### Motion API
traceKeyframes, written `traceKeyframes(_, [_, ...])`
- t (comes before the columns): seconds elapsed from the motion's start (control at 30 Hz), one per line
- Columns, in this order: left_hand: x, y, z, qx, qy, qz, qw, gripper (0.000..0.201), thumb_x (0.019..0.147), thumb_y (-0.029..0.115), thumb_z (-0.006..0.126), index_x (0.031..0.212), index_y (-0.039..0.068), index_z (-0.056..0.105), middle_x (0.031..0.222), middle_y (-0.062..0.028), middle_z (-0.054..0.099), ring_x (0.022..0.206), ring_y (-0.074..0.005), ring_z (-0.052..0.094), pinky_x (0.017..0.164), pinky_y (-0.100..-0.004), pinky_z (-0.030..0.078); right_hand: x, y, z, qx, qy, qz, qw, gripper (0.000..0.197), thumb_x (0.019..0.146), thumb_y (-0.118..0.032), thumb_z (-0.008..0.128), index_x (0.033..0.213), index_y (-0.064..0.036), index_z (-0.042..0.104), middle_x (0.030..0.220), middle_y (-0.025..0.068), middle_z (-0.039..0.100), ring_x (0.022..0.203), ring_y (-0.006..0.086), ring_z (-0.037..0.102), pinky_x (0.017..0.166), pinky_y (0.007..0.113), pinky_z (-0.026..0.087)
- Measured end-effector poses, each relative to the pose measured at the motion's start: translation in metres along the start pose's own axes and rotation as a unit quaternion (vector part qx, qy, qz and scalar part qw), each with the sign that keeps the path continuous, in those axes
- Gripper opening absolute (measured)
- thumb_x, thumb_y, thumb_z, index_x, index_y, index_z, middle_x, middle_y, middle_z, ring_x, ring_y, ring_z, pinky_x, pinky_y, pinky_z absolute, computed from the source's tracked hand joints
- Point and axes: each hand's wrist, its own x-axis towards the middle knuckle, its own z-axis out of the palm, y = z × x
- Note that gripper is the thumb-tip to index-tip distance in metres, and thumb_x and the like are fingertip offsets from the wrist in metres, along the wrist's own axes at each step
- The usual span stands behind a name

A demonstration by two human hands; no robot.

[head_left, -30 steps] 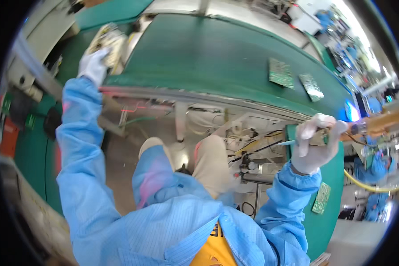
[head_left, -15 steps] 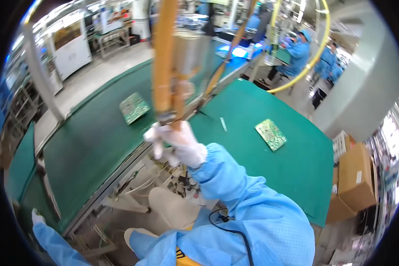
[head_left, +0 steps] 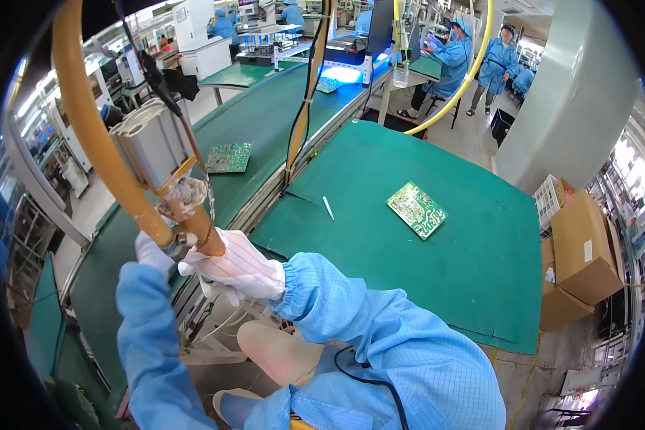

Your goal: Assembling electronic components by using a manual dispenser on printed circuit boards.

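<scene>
My right hand [head_left: 236, 269], in a white glove, is closed around the lower end of a hanging tool [head_left: 147, 143]. The tool has a silver cylinder, a thick tan hose and a clear lumpy coating above the grip. My left hand [head_left: 153, 256], also gloved, is right beside the tool's lower end, partly behind the hose, so its fingers are hidden. Beyond the tool a green circuit board [head_left: 229, 158] lies on the dark green belt [head_left: 258, 115]. Another circuit board [head_left: 417, 209] rests on the green mat [head_left: 380, 287] to the right, with a thin white pointed piece [head_left: 327, 208] left of it.
A tan upright tube with black cable [head_left: 309, 93] rises between belt and mat. A yellow hose [head_left: 473, 79] loops at the far right. Cardboard boxes [head_left: 584, 247] and a grey pillar [head_left: 573, 93] stand at the right. Co-workers in blue [head_left: 451, 61] are farther back.
My left hand has come up from the lower left to the tool. My right hand has moved the tool left and tilted it. The whole view has shifted too.
</scene>
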Motion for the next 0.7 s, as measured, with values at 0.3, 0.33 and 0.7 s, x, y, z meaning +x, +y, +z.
traceKeyframes(0.3, [0.067,-0.055,0.058,0.484,0.040,-0.136,0.863,0.073,0.081,0.036,0.067,0.140,0.005,0.036,0.130,-0.0089,0.051,0.117,-0.0212,0.051,0.098,-0.0320,0.040,0.001,0.033,-0.021,-0.164,0.046,-0.168,0.971,0.027,0.089,-0.023,0.056,0.106,-0.0032,0.048,0.080,0.0114,0.054,0.061,0.0227,0.058,0.058,0.036,0.049])
traceKeyframes(0.33, [0.062,-0.063,0.051,0.415,0.040,-0.147,0.897,0.070,0.081,0.032,0.066,0.139,0.004,0.038,0.129,-0.0088,0.052,0.116,-0.0209,0.052,0.096,-0.0320,0.042,0.001,0.034,-0.022,-0.165,0.055,-0.173,0.969,0.027,0.090,-0.024,0.056,0.106,-0.0033,0.048,0.078,0.0108,0.055,0.059,0.0212,0.058,0.055,0.034,0.049])
traceKeyframes(0.7, [-0.125,0.024,-0.066,-0.503,0.085,-0.105,0.854,0.049,0.088,0.009,0.049,0.134,-0.003,0.042,0.129,-0.0181,0.052,0.117,-0.0291,0.055,0.097,-0.0400,0.048,-0.004,0.017,0.025,0.078,0.091,0.015,0.993,0.026,0.089,-0.027,0.062,0.097,-0.0025,0.059,0.064,0.0043,0.062,0.040,0.0086,0.051,0.033,0.024,0.037])
